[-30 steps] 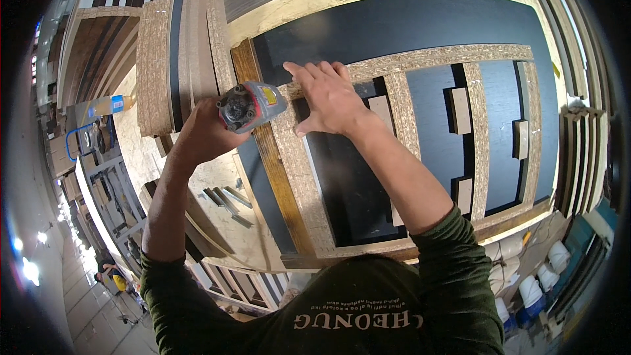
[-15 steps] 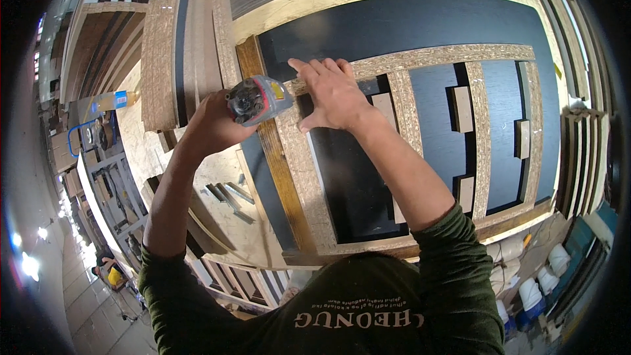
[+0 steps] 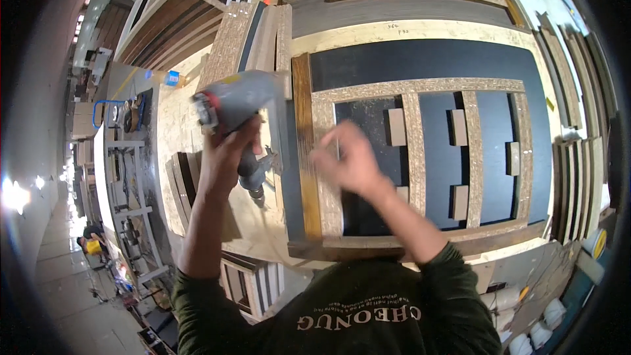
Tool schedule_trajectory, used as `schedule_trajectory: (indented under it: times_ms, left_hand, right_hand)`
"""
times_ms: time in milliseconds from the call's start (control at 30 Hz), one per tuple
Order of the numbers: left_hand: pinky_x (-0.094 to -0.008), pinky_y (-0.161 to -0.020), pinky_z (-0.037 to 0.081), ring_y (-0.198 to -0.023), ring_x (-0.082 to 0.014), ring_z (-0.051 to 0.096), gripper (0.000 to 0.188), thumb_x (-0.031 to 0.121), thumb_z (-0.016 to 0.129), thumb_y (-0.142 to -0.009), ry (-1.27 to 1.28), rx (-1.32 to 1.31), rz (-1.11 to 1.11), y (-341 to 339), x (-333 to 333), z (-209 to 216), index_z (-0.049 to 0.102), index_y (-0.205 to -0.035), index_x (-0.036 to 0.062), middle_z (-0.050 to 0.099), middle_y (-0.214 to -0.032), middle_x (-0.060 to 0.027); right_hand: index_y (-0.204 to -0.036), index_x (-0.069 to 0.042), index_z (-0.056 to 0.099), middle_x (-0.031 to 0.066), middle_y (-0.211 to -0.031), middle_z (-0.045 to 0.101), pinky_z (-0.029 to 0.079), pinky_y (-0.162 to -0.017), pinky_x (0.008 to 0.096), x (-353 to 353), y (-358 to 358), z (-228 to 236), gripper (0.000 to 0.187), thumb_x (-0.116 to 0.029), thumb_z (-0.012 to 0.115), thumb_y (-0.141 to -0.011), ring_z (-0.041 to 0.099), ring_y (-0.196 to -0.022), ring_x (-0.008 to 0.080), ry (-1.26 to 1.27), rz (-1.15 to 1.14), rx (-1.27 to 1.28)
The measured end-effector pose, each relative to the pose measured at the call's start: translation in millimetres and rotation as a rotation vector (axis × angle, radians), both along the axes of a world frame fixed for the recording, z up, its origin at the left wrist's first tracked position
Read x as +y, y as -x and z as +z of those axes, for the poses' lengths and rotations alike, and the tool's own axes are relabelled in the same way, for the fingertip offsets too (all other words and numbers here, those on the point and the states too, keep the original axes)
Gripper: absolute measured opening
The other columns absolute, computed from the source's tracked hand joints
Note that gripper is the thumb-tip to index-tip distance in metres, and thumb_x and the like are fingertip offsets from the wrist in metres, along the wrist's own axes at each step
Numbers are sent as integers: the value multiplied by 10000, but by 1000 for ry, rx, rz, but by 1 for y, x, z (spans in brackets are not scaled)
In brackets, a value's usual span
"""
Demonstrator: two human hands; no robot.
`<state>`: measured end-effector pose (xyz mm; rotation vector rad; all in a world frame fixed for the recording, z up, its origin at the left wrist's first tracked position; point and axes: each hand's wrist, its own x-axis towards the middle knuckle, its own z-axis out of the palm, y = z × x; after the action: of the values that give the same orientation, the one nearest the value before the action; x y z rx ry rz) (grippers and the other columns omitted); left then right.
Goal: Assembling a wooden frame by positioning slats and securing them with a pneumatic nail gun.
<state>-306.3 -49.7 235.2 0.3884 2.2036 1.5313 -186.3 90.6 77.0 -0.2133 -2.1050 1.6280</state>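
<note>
Head view: left hand (image 3: 230, 151) wrapped round grey nail gun (image 3: 246, 97), held up over bench (image 3: 181, 118), left of particleboard frame (image 3: 411, 141). Right hand (image 3: 350, 161) blurred, fingers curled, over frame's left strip; can't tell if pinching anything. Frame lies on black panel (image 3: 420, 59). Blue-grey power tool (image 3: 257, 181) below nail gun.
</note>
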Motion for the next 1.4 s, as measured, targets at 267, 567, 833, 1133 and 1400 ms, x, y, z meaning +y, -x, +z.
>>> schedule_trajectory:
  times_ms: [267, 567, 833, 1133, 1400]
  left_hand:
    - [-293, -575, 426, -566, -166, 515, 115, 93, 654, -835, -443, 170, 429, -123, -63, -9, 596, -783, 8, 536, -618, -51]
    - [-282, -568, 422, -572, -161, 510, 163, 130, 649, -839, -457, 127, 469, -202, -80, -11, 557, -763, 19, 531, -625, -69]
    - [-291, -585, 419, -576, -162, 508, 194, 144, 653, -843, -464, 148, 505, -219, -89, -17, 552, -733, 20, 538, -624, -62]
    - [-273, -583, 431, -595, -121, 520, 242, 40, 682, -806, -371, -57, 387, -241, -76, -58, 569, -1016, 1, 576, -726, -33]
    - [-295, -697, 488, -752, -146, 593, 445, 117, 790, -754, 116, -147, 284, -279, -82, -94, 540, -1089, -33, 627, -906, -89]
  right_hand:
    - [-1098, -38, 602, 10, -835, 621, 480, -697, 279, -147, -80, 41, 344, -228, 715, -835, 563, -741, 113, 742, 493, -209]
    - [-943, 20, 623, 97, -709, 620, 481, -667, 323, -179, -145, 22, 259, -188, 658, -792, 592, -697, 130, 591, 430, -232]
    - [-955, 10, 627, 51, -789, 636, 482, -706, 295, -184, -158, 11, 220, -159, 665, -819, 584, -777, 98, 533, 508, -241]
    - [-1116, -7, 586, 151, -982, 660, 492, -810, 377, -85, -181, 56, 498, -395, 672, -817, 634, -923, 255, 12, 988, -688]
    - [-1083, -109, 636, 97, -1003, 684, 503, -839, 401, 114, -203, 56, 375, -351, 677, -799, 644, -955, 279, -346, 428, -561]
